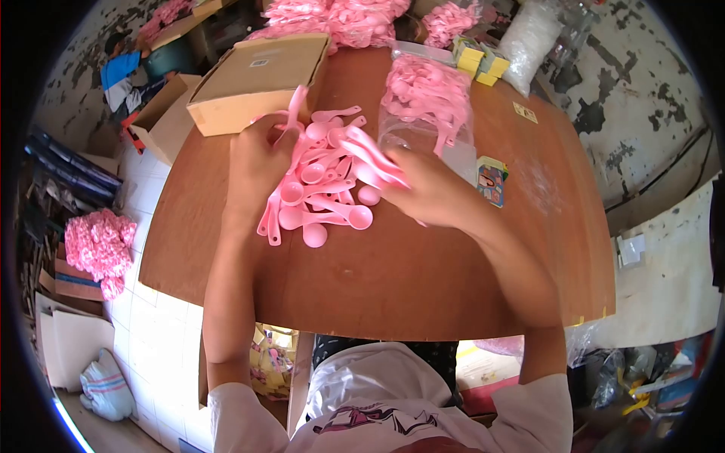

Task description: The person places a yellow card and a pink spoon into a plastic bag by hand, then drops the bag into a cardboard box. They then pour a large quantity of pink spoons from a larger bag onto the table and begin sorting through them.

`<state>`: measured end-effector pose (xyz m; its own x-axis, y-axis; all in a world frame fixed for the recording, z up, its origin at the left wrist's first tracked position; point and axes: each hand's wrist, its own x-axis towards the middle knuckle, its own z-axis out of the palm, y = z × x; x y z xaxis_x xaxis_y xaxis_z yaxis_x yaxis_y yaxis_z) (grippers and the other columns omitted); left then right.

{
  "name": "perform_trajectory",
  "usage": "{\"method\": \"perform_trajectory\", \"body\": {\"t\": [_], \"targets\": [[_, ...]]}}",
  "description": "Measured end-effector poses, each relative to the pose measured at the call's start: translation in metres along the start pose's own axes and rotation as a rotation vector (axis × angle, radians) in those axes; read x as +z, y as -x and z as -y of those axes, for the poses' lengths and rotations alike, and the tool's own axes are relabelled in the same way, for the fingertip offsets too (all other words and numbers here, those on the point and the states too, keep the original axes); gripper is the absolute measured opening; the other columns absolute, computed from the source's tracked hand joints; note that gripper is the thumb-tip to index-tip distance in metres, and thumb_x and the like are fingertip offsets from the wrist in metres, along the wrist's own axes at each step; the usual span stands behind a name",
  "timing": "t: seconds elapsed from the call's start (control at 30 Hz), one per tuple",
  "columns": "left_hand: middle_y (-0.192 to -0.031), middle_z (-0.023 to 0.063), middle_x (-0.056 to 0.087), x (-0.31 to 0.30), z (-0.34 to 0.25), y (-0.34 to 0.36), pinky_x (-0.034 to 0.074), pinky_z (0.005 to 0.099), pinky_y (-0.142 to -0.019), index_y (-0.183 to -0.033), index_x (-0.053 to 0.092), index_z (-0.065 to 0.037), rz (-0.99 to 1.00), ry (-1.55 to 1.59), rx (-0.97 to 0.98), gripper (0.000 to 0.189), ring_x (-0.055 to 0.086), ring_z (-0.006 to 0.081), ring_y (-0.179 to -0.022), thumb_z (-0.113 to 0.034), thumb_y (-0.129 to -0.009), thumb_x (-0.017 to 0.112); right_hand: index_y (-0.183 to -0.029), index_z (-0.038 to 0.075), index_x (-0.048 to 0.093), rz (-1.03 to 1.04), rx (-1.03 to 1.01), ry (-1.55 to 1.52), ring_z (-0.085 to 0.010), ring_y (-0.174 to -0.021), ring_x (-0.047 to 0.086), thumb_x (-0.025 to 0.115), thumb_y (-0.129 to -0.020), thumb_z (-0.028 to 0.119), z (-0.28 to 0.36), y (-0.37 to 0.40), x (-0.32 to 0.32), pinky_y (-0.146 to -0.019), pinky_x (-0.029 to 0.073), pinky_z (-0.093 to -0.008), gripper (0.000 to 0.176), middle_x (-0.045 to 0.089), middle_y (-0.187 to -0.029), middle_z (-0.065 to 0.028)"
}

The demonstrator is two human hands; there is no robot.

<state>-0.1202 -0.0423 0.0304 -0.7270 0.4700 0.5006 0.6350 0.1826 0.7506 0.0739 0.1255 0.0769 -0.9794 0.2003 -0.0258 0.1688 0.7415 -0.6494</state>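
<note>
A loose pile of pink plastic scoops [313, 174] lies on the brown table [362, 279]. At the pile's upper left, my left hand [260, 155] has its fingers closed round a pink scoop [296, 109], whose one end sticks up. My right hand [427, 189], at the right side of the pile, grips several pink scoops [370, 157] stacked together and pointing up and left. Behind it lies a clear plastic bag [427, 98] filled with more pink scoops.
A closed cardboard box [260, 75] stands behind my left hand, with an open carton [162, 121] beside it. Pink bags [332, 19], yellow packs [481, 60] and a white bag [531, 45] sit along the back. Small colourful packet [491, 181] at right. A person [124, 75] sits at far left.
</note>
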Motion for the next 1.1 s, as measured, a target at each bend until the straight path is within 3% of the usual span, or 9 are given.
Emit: {"method": "perform_trajectory", "body": {"t": [0.07,0.17,0.27,0.5,0.6,0.67,0.77,0.87,1.1], "targets": [[-0.086,0.0204,0.072,-0.002,-0.006,0.001,0.055,0.0413,-0.074,-0.104,0.071,-0.002,0.041,-0.234,-0.043,0.027,0.071,0.0362,-0.081,-0.019,-0.084,0.067,-0.109,-0.007,0.054,-0.033,-0.005,-0.033,-0.0356,-0.071,0.068,0.057,-0.082,0.009,0.026,-0.031,0.004,-0.062,0.05,-0.0455,0.032,0.065,-0.08,-0.0262],[-0.09,0.0189,0.072,0.001,0.015,0.001,0.056,0.0416,-0.075,-0.107,0.07,-0.004,0.015,-0.445,0.006,0.031,0.071,0.0352,-0.082,-0.024,-0.084,0.069,-0.115,-0.006,0.055,-0.077,-0.018,-0.017,-0.0377,-0.082,0.068,0.063,-0.081,0.018,0.012,-0.082,0.028,-0.067,0.052,-0.0468,0.042,0.065,-0.083,-0.0256],[-0.09,0.0144,0.073,-0.002,0.014,0.0,0.056,0.0433,-0.073,-0.104,0.069,-0.005,-0.011,-0.492,0.018,0.031,0.07,0.0361,-0.081,-0.027,-0.084,0.07,-0.102,-0.004,0.062,-0.617,-0.4,0.207,-0.0407,-0.083,0.065,0.06,-0.083,0.016,0.004,-0.089,0.052,-0.075,0.053,-0.0473,0.027,0.065,-0.089,-0.0238],[-0.086,0.0134,0.07,-0.003,0.008,0.002,0.055,0.0452,-0.065,-0.098,0.068,-0.005,-0.082,-0.502,0.095,0.029,0.068,0.0368,-0.076,-0.03,-0.083,0.071,-0.092,-0.009,0.067,-0.526,-0.006,0.5,-0.0453,-0.084,0.064,0.053,-0.084,0.008,-0.072,-0.032,0.025,-0.081,0.051,-0.0507,0.024,0.066,-0.09,-0.0304],[-0.085,0.0141,0.069,0.001,0.012,0.003,0.054,0.046,-0.063,-0.098,0.068,-0.005,-0.071,-0.475,0.128,0.029,0.068,0.0368,-0.074,-0.029,-0.083,0.07,-0.112,-0.009,0.062,-0.256,0.282,0.644,-0.0444,-0.104,0.061,0.054,-0.086,0.011,-0.118,-0.065,0.017,-0.093,0.048,-0.051,0.034,0.062,-0.115,-0.0307],[-0.086,0.0144,0.068,0.002,0.01,0.005,0.054,0.0461,-0.063,-0.098,0.068,-0.005,-0.07,-0.464,0.129,0.028,0.068,0.0367,-0.074,-0.028,-0.083,0.07,-0.142,0.0,0.041,-0.755,0.253,0.849,-0.0408,-0.13,0.046,0.056,-0.087,0.012,-0.157,-0.1,0.026,-0.108,0.037,-0.0553,0.059,0.044,-0.144,-0.0262],[-0.087,0.0147,0.068,0.002,0.012,0.004,0.054,0.046,-0.064,-0.097,0.068,-0.005,-0.072,-0.465,0.122,0.027,0.068,0.0366,-0.075,-0.028,-0.083,0.07,-0.156,0.013,0.016,-0.504,0.418,0.916,-0.033,-0.146,0.026,0.063,-0.084,0.017,-0.17,-0.144,-0.012,-0.116,0.024,-0.0575,0.086,0.024,-0.158,-0.0186],[-0.09,0.0148,0.069,0.002,0.011,0.005,0.054,0.0456,-0.065,-0.098,0.07,-0.005,-0.05,-0.473,0.102,0.027,0.068,0.0365,-0.077,-0.027,-0.082,0.07,-0.156,0.016,0.019,-0.147,0.41,1.002,-0.035,-0.146,0.028,0.065,-0.082,0.029,-0.14,-0.152,-0.051,-0.114,0.024,-0.0612,0.088,0.03,-0.157,-0.017],[-0.093,0.0144,0.07,0.003,0.014,0.004,0.055,0.045,-0.067,-0.1,0.071,-0.006,-0.041,-0.447,0.122,0.026,0.068,0.0363,-0.079,-0.026,-0.083,0.07,-0.152,0.017,0.031,-0.17,0.301,1.101,-0.0251,-0.144,0.033,0.069,-0.076,0.045,-0.163,-0.166,-0.071,-0.115,0.028,-0.0505,0.09,0.034,-0.156,-0.0091]]}}
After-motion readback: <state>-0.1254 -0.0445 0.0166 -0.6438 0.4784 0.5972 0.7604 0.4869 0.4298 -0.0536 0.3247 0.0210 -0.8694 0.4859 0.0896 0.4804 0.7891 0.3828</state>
